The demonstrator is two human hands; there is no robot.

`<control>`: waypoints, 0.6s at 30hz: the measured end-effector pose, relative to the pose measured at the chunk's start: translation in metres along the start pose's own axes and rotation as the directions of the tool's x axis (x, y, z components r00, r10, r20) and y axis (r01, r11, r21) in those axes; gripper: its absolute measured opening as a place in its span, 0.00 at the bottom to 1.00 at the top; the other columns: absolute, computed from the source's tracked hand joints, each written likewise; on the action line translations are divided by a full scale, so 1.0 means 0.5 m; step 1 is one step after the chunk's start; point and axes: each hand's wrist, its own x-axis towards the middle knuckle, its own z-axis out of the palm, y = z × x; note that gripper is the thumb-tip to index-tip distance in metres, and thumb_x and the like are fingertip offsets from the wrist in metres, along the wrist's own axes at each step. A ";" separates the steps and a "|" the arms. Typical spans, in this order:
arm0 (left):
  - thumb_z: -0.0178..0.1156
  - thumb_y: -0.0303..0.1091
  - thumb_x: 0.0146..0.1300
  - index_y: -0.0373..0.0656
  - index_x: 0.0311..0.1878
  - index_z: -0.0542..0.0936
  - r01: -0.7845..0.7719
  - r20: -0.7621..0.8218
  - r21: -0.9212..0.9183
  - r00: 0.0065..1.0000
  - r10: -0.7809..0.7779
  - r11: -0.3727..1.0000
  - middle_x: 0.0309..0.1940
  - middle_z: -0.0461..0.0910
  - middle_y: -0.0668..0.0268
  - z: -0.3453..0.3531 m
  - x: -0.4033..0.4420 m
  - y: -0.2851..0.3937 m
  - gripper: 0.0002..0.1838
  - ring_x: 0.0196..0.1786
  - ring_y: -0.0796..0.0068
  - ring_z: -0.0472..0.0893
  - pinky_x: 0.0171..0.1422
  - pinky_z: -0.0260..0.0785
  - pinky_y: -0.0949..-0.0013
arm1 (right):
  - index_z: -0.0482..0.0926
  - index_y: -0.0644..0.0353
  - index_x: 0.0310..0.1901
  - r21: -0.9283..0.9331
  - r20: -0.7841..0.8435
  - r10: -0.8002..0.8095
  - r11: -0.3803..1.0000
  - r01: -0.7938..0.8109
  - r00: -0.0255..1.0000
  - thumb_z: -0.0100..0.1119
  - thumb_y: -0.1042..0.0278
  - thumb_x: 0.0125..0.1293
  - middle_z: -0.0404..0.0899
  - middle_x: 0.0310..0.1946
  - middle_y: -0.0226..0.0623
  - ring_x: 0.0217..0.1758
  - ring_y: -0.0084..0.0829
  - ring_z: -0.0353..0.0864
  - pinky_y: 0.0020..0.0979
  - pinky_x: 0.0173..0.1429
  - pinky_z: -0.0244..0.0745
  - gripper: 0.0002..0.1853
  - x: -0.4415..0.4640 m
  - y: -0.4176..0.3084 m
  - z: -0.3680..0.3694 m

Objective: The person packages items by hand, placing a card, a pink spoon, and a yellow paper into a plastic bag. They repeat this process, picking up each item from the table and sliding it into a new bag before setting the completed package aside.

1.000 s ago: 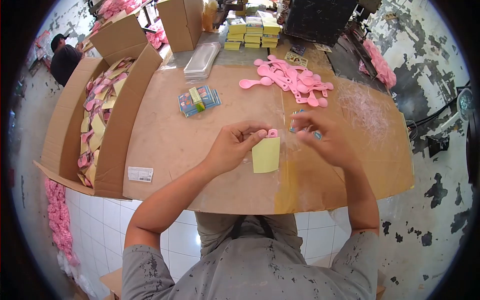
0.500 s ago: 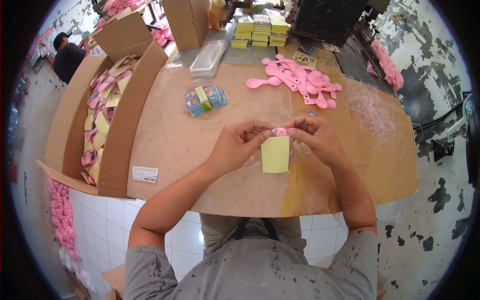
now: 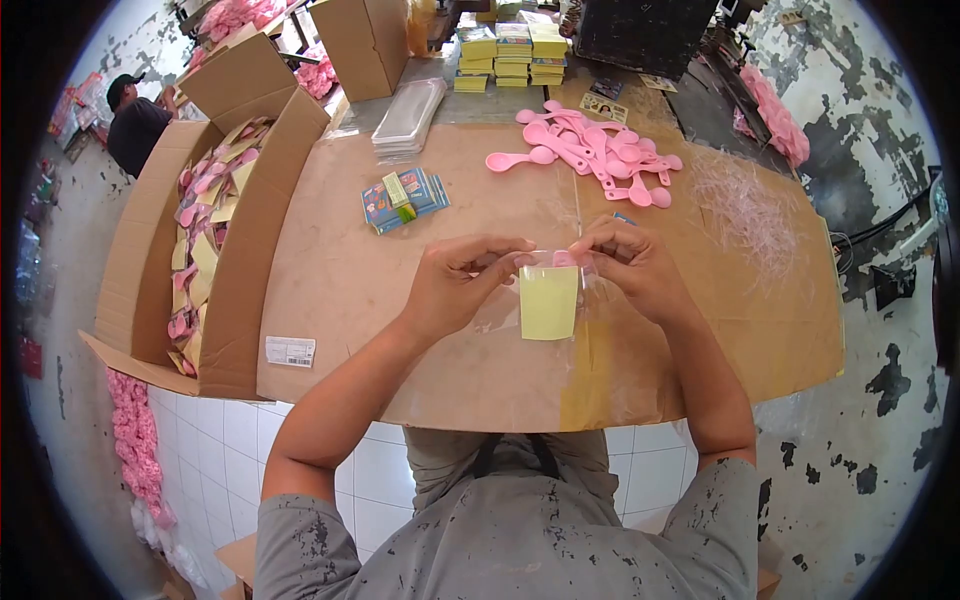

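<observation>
From my remote seat I have the cardboard-covered table below me, clock centred on the hands; the open carton, packed with pink and yellow pieces, stands at nine o'clock; a heap of pink spoons lies between twelve and one; the stacks of yellow-edged cards stand farther off at twelve; the left hand has thumb and forefinger nearly together, pinching the upper left edge of a clear bag; the right hand pinches its upper right edge, thumb and fingers closed to the film's thickness; a bundle of blue cards lies at ten; the clear bag spans both hands over the table; the yellow slip hangs within it, just below the fingertips; a pink piece shows above the slip's top edge, nearer the right hand.
</observation>
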 end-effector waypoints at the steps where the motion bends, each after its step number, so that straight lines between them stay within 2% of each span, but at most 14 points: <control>1: 0.61 0.20 0.74 0.36 0.56 0.87 -0.042 0.010 0.026 0.999 0.042 0.999 0.48 0.90 0.61 -0.002 0.001 -0.003 0.12 0.49 0.77 0.88 0.52 0.84 0.72 | 0.87 0.67 0.48 -0.001 0.009 -0.012 1.000 0.012 1.000 0.66 0.77 0.73 0.85 0.44 0.30 0.49 0.20 0.85 0.25 0.55 0.80 0.07 0.000 0.000 -0.001; 3: 0.61 0.19 0.74 0.36 0.55 0.88 -0.092 0.034 0.058 0.995 0.090 0.994 0.48 0.90 0.61 -0.006 0.004 -0.003 0.11 0.49 0.77 0.87 0.52 0.83 0.72 | 0.88 0.67 0.48 -0.004 0.026 -0.035 0.999 0.035 0.999 0.65 0.78 0.73 0.84 0.44 0.31 0.49 0.20 0.84 0.25 0.55 0.79 0.07 0.001 0.002 -0.004; 5: 0.61 0.20 0.73 0.35 0.54 0.88 -0.107 0.056 0.070 0.993 0.103 0.992 0.48 0.90 0.61 -0.008 0.006 -0.001 0.11 0.50 0.77 0.87 0.52 0.83 0.72 | 0.88 0.67 0.48 -0.102 0.036 -0.046 0.994 0.049 0.998 0.65 0.78 0.72 0.84 0.44 0.32 0.48 0.21 0.84 0.25 0.54 0.78 0.07 0.001 0.005 -0.016; 6: 0.62 0.20 0.73 0.35 0.53 0.88 -0.080 0.049 0.039 0.996 0.078 0.996 0.48 0.90 0.61 -0.009 0.007 -0.003 0.10 0.50 0.77 0.87 0.52 0.83 0.72 | 0.88 0.67 0.48 -0.150 0.043 -0.050 0.987 0.056 0.998 0.65 0.78 0.72 0.84 0.44 0.32 0.48 0.21 0.84 0.25 0.54 0.78 0.07 0.002 0.005 -0.019; 9: 0.64 0.20 0.72 0.34 0.53 0.88 0.005 0.035 -0.037 0.999 -0.004 0.999 0.47 0.90 0.61 -0.010 0.008 -0.012 0.10 0.49 0.77 0.87 0.51 0.83 0.72 | 0.88 0.68 0.48 -0.145 0.059 -0.041 0.988 0.049 0.997 0.66 0.78 0.72 0.83 0.43 0.31 0.47 0.21 0.83 0.25 0.52 0.78 0.07 0.003 -0.006 -0.018; 12: 0.65 0.21 0.72 0.33 0.53 0.87 0.108 0.022 -0.071 0.994 -0.107 0.992 0.47 0.89 0.60 -0.006 0.009 -0.013 0.10 0.47 0.78 0.88 0.49 0.83 0.74 | 0.88 0.68 0.47 -0.184 -0.003 0.003 0.983 -0.003 1.000 0.66 0.78 0.72 0.83 0.44 0.31 0.47 0.21 0.83 0.25 0.52 0.78 0.07 -0.001 -0.010 -0.001; 15: 0.66 0.23 0.72 0.33 0.54 0.86 0.194 0.001 -0.105 0.981 -0.195 0.975 0.46 0.89 0.61 0.005 0.009 -0.012 0.10 0.44 0.81 0.87 0.46 0.82 0.77 | 0.86 0.67 0.52 -0.156 0.041 -0.039 0.987 0.045 0.998 0.66 0.78 0.71 0.83 0.46 0.32 0.47 0.21 0.83 0.25 0.52 0.79 0.10 0.003 0.018 -0.009; 17: 0.67 0.26 0.73 0.33 0.55 0.85 0.211 -0.013 -0.140 0.977 -0.215 0.967 0.45 0.89 0.64 0.007 0.009 -0.013 0.11 0.43 0.84 0.86 0.42 0.80 0.79 | 0.83 0.66 0.57 -0.074 -0.008 0.028 0.997 -0.029 1.000 0.67 0.78 0.71 0.82 0.47 0.32 0.47 0.21 0.83 0.26 0.52 0.80 0.15 0.002 0.018 -0.004; 18: 0.67 0.25 0.73 0.33 0.57 0.84 0.200 -0.018 -0.168 0.978 -0.206 0.965 0.46 0.88 0.63 0.007 0.010 -0.012 0.12 0.44 0.83 0.87 0.42 0.81 0.78 | 0.81 0.66 0.60 -0.031 -0.030 0.062 0.998 -0.063 0.998 0.68 0.78 0.70 0.82 0.47 0.32 0.47 0.21 0.83 0.26 0.53 0.80 0.18 0.003 0.016 0.001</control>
